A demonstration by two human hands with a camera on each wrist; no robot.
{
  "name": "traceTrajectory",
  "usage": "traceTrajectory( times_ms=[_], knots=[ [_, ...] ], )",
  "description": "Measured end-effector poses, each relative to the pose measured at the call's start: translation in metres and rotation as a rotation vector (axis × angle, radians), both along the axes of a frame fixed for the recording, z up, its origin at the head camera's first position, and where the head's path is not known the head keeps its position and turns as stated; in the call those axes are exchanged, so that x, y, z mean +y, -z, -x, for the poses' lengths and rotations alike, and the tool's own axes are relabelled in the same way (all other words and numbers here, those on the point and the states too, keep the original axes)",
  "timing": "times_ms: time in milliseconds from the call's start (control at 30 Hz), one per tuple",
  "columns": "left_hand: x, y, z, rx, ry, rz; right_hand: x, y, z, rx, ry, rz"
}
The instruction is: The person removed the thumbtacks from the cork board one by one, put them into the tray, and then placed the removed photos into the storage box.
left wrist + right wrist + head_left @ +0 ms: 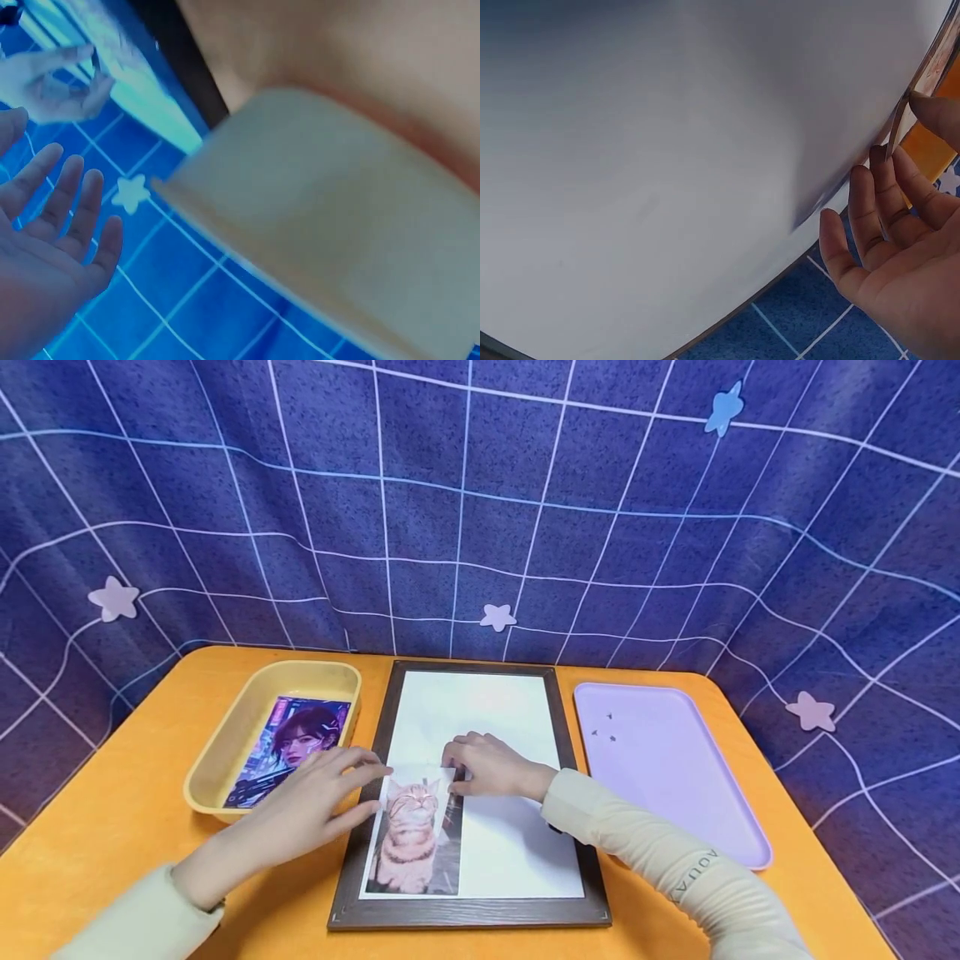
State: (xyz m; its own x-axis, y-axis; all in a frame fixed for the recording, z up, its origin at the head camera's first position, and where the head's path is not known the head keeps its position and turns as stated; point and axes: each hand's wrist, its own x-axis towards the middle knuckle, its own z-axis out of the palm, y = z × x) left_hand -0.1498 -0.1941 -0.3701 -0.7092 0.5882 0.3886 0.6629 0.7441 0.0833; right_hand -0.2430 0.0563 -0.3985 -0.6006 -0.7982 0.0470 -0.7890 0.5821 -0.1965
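A cat picture card lies over the lower left of a dark-framed white board. At its upper right corner my right hand pinches the edge between thumb and fingers; the right wrist view shows the thumb against that thin edge. My left hand reaches in from the left, with fingertips right at the card's upper left edge. Seen from the left wrist, the left hand has its fingers spread and loosely bent.
A yellow bin at the left contains a picture of a dark-haired figure. To the right, a lilac tray carries several small dark pieces. Behind the orange table hangs a blue gridded curtain with stars.
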Motion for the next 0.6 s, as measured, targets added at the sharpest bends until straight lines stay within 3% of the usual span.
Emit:
traceTrajectory(
  times_ms=[267,600],
  knots=[
    [-0.020,-0.016,0.013,0.047,-0.021,-0.071,0.001,0.002,0.001,0.013,-0.010,0.007],
    [-0.055,-0.029,0.029,0.009,-0.067,-0.123,0.001,0.001,0.000,-0.003,-0.004,0.012]
  ],
)
